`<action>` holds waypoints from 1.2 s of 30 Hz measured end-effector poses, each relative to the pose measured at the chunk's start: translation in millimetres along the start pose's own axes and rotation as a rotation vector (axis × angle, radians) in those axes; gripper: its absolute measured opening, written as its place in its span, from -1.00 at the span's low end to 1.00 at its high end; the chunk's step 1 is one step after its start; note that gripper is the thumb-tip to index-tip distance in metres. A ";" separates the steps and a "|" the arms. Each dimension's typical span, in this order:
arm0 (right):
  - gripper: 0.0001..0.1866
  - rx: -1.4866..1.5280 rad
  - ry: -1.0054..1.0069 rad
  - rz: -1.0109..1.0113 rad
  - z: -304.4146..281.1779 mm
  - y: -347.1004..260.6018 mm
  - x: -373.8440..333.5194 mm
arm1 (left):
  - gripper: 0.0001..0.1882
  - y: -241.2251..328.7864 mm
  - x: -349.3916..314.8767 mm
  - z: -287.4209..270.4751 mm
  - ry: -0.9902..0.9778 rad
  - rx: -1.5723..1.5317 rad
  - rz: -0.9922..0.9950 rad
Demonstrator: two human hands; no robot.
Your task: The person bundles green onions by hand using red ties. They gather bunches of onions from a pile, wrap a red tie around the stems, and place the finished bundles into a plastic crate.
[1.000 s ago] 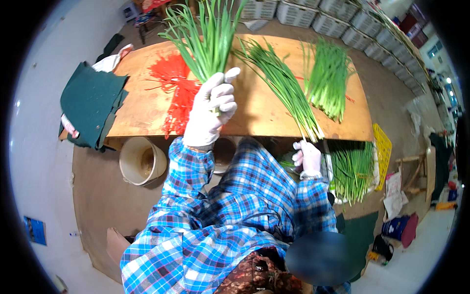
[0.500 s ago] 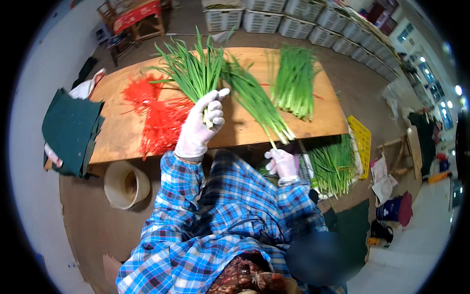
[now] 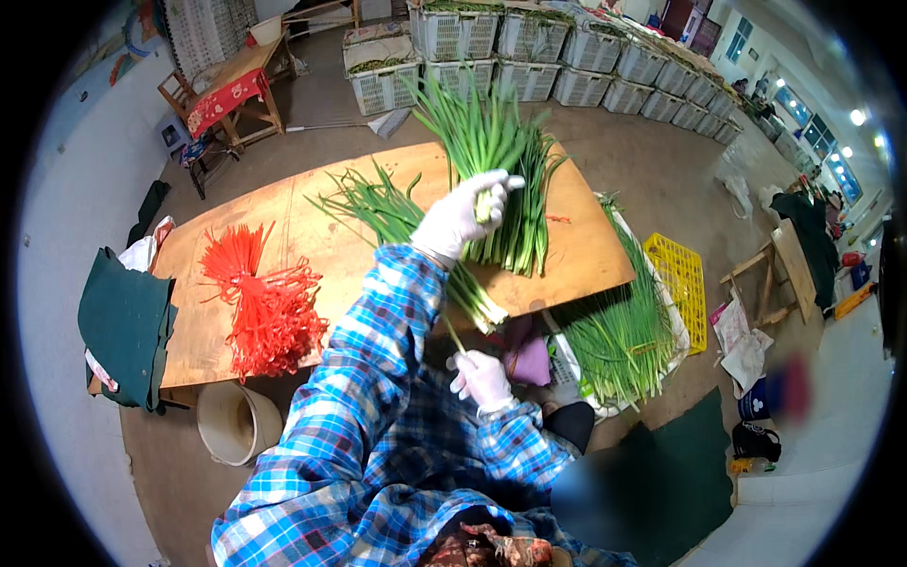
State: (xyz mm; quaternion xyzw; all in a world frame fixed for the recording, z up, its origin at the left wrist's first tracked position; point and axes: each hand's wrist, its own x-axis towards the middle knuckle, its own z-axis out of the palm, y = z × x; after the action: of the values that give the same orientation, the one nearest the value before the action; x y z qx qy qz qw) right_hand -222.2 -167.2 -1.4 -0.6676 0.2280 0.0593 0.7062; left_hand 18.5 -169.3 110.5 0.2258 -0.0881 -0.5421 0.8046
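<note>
My left hand (image 3: 461,217), in a white glove, is closed round the pale lower ends of a bunch of garlic chives (image 3: 477,132). It is held above a larger pile of chives (image 3: 531,231) on the wooden table (image 3: 364,326). A smaller loose bunch (image 3: 385,213) lies slantwise under my left forearm, its white ends at the table's near edge. Just below that edge my gloved right hand (image 3: 482,380) pinches the end of a thin single stalk (image 3: 454,336) that runs up toward this loose bunch.
Red plastic ties (image 3: 274,307) lie in a heap on the table's left. A white bucket (image 3: 238,425) stands below. To the right are a lined container of more chives (image 3: 614,340) and a yellow crate (image 3: 680,293). Grey crates (image 3: 463,36) are stacked at the back.
My left hand has carried its bunch rightward, from over the table's middle to over the larger pile. My right hand still pinches the stalk. The view has shifted.
</note>
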 end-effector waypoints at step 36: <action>-0.72 0.164 0.027 -0.116 1.1 -37.5 -16.1 | -0.43 -102.0 -209.3 -22.1 0.515 0.516 -0.234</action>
State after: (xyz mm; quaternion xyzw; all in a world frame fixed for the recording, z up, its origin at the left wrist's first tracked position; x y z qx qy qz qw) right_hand -221.7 -166.5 39.4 -0.6204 0.2024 -0.0095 0.7576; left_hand -140.9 -4.2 65.8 0.5583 0.0095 -0.5156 0.6498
